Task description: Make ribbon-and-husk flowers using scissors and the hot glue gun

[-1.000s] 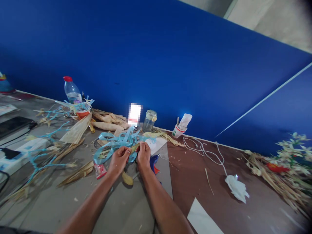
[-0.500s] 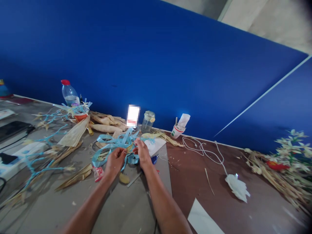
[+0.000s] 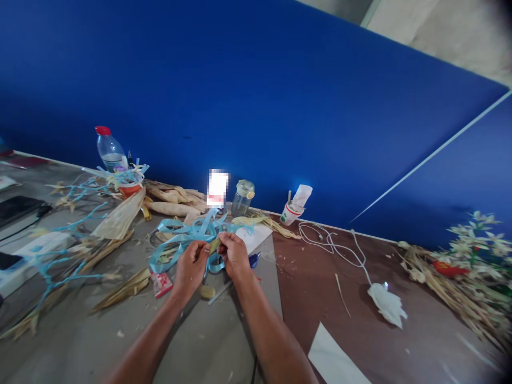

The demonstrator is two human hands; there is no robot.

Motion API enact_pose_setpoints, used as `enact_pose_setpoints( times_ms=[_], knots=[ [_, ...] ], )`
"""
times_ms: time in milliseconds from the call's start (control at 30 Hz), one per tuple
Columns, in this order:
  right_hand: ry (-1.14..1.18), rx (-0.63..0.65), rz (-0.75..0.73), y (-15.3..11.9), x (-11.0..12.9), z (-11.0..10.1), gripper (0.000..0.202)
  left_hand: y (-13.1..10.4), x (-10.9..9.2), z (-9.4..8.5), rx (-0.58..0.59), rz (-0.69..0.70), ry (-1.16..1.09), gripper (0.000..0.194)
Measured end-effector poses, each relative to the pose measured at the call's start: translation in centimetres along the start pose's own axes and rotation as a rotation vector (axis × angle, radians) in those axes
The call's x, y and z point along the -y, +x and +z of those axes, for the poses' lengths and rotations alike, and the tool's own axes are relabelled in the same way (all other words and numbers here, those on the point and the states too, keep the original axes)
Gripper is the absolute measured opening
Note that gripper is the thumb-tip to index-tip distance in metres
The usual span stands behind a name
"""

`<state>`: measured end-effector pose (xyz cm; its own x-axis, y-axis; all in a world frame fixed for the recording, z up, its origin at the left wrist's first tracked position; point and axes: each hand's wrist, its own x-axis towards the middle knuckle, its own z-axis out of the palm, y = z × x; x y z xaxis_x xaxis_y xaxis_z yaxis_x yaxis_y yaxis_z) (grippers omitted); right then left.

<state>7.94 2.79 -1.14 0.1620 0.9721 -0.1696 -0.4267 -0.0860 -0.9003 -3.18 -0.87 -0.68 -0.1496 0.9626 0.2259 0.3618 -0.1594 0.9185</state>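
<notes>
Between my two hands is a small yellowish-green piece of husk (image 3: 215, 245), held above the front of a loose pile of light blue ribbon (image 3: 203, 228). My left hand (image 3: 192, 262) pinches near its left end, with the fingers curled. At its right end, my right hand (image 3: 233, 253) grips it between thumb and fingers. A red and white packet (image 3: 161, 284) lies beside my left wrist. Below the hands a round tan piece (image 3: 207, 292) rests on the grey table (image 3: 192, 341).
Behind the ribbon stand a glass jar (image 3: 242, 197) and a bright blurred screen (image 3: 217, 188). Dry husks (image 3: 176, 197), blue-wrapped branches (image 3: 86, 213) and a red-capped bottle (image 3: 109, 149) are left. A white cup (image 3: 290, 213), cable (image 3: 334, 246) and white flowers (image 3: 480, 234) are right.
My right hand has turned, its fingers now curled over the piece, which shows more plainly between the hands. The whole view has shifted slightly.
</notes>
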Motion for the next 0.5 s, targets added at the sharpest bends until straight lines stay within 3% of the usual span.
enact_pose_setpoints(
  times_ms=[100, 233, 333, 433, 500],
  knots=[
    [0.029, -0.113, -0.053, 0.2, 1.2, -0.6, 0.019, 0.4, 0.3, -0.4, -0.051, -0.019, -0.042, 0.024],
    [-0.045, -0.164, -0.122, 0.3, 2.9, -1.9, 0.03, 0.8, 0.7, -0.8, -0.076, -0.048, -0.062, 0.024],
    [-0.412, -0.169, -0.189, -0.2, 3.2, -2.0, 0.041, 0.6, 0.7, -0.7, -0.063, -0.039, 0.018, 0.024],
    [-0.858, -0.103, -0.3, -0.9, 2.8, -1.2, 0.023, 0.3, 0.5, -0.6, -0.066, -0.014, 0.088, 0.022],
    [-0.973, -0.097, -0.408, -1.3, 2.7, -0.6, 0.022, 0.2, 0.5, -0.6, -0.065, 0.003, 0.119, 0.021]
  ],
)
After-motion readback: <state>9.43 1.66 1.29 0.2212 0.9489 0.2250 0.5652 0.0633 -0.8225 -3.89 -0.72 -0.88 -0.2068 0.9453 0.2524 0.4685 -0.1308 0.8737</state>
